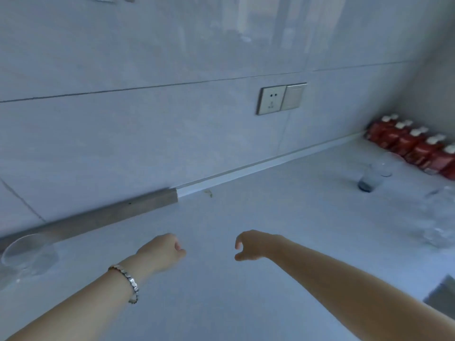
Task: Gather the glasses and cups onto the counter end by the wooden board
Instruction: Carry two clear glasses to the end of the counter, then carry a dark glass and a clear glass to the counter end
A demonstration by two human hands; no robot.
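A clear glass [27,254] stands at the far left on the pale counter [246,242], near the wall. At the right, a bluish tinted glass [370,179] and a clear glass [386,166] stand close together. More clear glassware [440,227] shows blurred at the right edge. My left hand [163,252], with a bracelet on the wrist, hovers over the middle of the counter with fingers curled and nothing in it. My right hand [251,244] hovers beside it, fingers loosely bent and apart, holding nothing. No wooden board is in view.
A row of red cartons with white caps [413,146] lines the far right wall. A wall socket and switch [282,98] sit above the counter. A grey trim strip [98,217] runs along the wall at left. A dark object [443,296] shows at the lower right edge.
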